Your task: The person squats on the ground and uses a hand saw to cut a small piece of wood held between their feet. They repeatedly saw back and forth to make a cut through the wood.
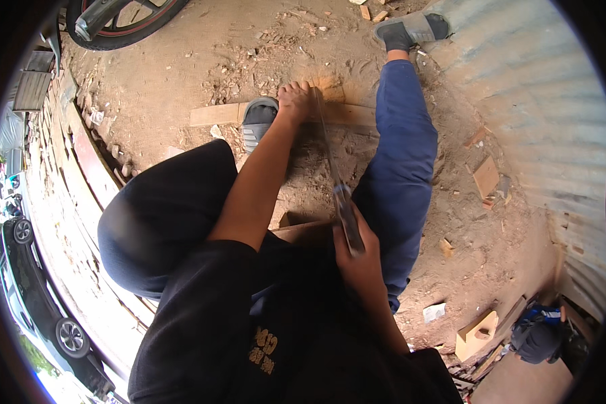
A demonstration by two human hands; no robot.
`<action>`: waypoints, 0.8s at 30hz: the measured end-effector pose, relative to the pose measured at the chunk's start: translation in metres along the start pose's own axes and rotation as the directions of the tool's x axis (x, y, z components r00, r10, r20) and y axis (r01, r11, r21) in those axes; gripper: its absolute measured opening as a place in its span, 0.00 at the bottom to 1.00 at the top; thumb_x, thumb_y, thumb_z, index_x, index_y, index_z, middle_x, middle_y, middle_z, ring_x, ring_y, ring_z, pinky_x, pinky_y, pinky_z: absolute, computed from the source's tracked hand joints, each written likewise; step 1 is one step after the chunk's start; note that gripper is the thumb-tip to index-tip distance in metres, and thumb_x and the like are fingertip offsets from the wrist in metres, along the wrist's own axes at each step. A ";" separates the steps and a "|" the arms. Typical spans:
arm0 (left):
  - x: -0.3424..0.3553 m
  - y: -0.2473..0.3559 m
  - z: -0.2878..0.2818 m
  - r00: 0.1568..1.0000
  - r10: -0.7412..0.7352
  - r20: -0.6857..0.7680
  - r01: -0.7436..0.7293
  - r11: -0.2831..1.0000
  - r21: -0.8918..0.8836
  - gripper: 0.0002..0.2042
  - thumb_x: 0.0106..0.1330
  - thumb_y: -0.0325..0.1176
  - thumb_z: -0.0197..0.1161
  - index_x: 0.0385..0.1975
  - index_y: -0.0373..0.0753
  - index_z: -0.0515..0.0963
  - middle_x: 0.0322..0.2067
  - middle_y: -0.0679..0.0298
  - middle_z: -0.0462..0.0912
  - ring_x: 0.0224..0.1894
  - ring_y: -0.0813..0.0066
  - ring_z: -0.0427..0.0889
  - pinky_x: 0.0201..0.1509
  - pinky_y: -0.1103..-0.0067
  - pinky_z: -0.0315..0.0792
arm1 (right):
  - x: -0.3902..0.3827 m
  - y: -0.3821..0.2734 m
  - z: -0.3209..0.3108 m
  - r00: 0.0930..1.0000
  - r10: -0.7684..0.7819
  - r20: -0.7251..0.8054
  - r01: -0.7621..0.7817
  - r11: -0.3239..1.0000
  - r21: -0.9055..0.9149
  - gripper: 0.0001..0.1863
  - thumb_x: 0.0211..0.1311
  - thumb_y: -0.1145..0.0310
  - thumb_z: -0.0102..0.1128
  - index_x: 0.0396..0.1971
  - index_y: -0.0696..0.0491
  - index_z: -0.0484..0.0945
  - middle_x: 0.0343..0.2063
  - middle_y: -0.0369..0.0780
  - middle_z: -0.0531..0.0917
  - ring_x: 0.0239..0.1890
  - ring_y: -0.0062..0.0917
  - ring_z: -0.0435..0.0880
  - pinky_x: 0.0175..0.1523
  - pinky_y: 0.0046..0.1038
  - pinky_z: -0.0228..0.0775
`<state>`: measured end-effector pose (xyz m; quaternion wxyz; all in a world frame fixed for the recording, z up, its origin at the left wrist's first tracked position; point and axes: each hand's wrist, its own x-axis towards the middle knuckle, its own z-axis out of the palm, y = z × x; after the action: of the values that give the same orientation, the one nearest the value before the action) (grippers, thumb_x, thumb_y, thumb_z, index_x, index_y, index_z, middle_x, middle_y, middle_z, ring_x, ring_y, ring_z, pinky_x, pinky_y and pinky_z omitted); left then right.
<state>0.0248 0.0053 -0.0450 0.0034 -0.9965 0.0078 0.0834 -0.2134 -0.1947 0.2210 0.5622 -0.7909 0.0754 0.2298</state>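
Wooden plank (219,116) lies flat in front of the person, running left to right across bare dirt ground (195,67), which supports it along its length. To the right stands a rippled metal wall (552,135). The person's right leg (407,135), in blue trousers, stretches far past the plank, perhaps as a brace; whether the plank's right end passes beneath it cannot be told. The left knee (168,209) bends out to the left, bringing a foot in a grey slipper (259,114) onto the plank, likely to pin it down. A saw (330,151), blurred, points away from the body, its far end meeting the plank. The right hand (357,249) is wrapped around its near end, the handle. The left hand (295,101) rests on the plank between slipper and blade, seemingly to steady it; whether its fingers grip the far edge is unclear.
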 end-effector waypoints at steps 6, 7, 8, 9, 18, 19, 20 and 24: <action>-0.001 -0.009 0.011 0.998 -0.022 -0.051 0.023 1.000 0.011 0.16 0.64 0.40 0.51 0.46 0.37 0.72 0.44 0.51 0.78 0.48 0.54 0.78 0.51 0.63 0.68 | -0.028 0.018 -0.012 0.941 -0.332 -0.059 0.315 0.929 -0.196 0.25 0.62 0.77 0.54 0.60 0.64 0.65 0.40 0.55 0.81 0.43 0.42 0.85 0.47 0.30 0.74; 0.000 -0.007 0.009 0.999 -0.030 -0.043 0.031 0.999 0.013 0.16 0.64 0.40 0.51 0.46 0.37 0.72 0.44 0.51 0.78 0.48 0.53 0.78 0.51 0.63 0.68 | -0.027 0.017 -0.011 0.958 -0.281 -0.054 0.270 0.951 -0.152 0.25 0.62 0.76 0.54 0.60 0.64 0.65 0.42 0.54 0.81 0.47 0.38 0.83 0.51 0.29 0.71; 0.000 -0.004 -0.004 0.999 -0.031 -0.033 0.032 0.999 0.009 0.16 0.64 0.40 0.51 0.46 0.37 0.72 0.44 0.51 0.78 0.48 0.53 0.78 0.51 0.64 0.68 | -0.025 0.011 -0.008 0.973 -0.224 -0.053 0.217 0.970 -0.113 0.24 0.63 0.76 0.54 0.59 0.64 0.66 0.45 0.52 0.81 0.50 0.34 0.81 0.55 0.28 0.69; -0.002 0.000 -0.011 0.999 -0.033 -0.024 0.033 0.999 0.006 0.16 0.64 0.40 0.52 0.45 0.37 0.72 0.44 0.51 0.78 0.48 0.53 0.78 0.51 0.64 0.68 | -0.021 0.007 -0.003 0.985 -0.167 -0.050 0.163 0.984 -0.074 0.24 0.63 0.76 0.54 0.59 0.64 0.67 0.47 0.50 0.80 0.53 0.30 0.79 0.58 0.27 0.66; 0.001 -0.008 -0.001 0.997 0.005 -0.076 -0.006 1.000 -0.023 0.16 0.64 0.43 0.52 0.44 0.37 0.71 0.43 0.50 0.78 0.47 0.52 0.78 0.49 0.62 0.69 | -0.038 0.020 -0.009 0.955 -0.279 -0.103 0.260 0.951 -0.169 0.26 0.61 0.75 0.56 0.60 0.62 0.65 0.42 0.56 0.81 0.48 0.45 0.82 0.49 0.31 0.73; -0.007 -0.006 0.004 0.998 -0.012 -0.069 0.010 0.999 -0.030 0.17 0.64 0.44 0.52 0.44 0.37 0.71 0.43 0.50 0.78 0.47 0.52 0.78 0.49 0.62 0.69 | -0.035 0.017 -0.007 0.977 -0.199 -0.073 0.189 0.974 -0.122 0.26 0.61 0.75 0.55 0.60 0.63 0.65 0.43 0.57 0.80 0.50 0.45 0.81 0.51 0.31 0.72; -0.005 -0.002 0.000 0.996 -0.030 -0.085 0.026 0.999 -0.042 0.17 0.64 0.44 0.52 0.44 0.37 0.71 0.43 0.50 0.78 0.47 0.52 0.78 0.49 0.62 0.69 | -0.017 0.009 -0.007 0.989 -0.139 -0.048 0.135 0.987 -0.086 0.26 0.61 0.76 0.55 0.60 0.63 0.65 0.45 0.57 0.80 0.52 0.44 0.81 0.52 0.31 0.72; 0.004 -0.007 0.001 0.994 -0.012 -0.112 0.000 0.994 -0.107 0.18 0.64 0.44 0.52 0.45 0.36 0.71 0.44 0.49 0.78 0.47 0.51 0.78 0.51 0.61 0.68 | 0.015 0.003 -0.003 0.997 -0.072 0.005 0.072 0.997 -0.033 0.26 0.62 0.77 0.53 0.61 0.64 0.63 0.48 0.57 0.78 0.54 0.44 0.79 0.56 0.32 0.71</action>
<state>0.0289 0.0123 -0.0466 -0.0502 -0.9984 0.0006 0.0274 -0.2006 -0.1960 0.2129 0.5571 -0.8018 0.0421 0.2120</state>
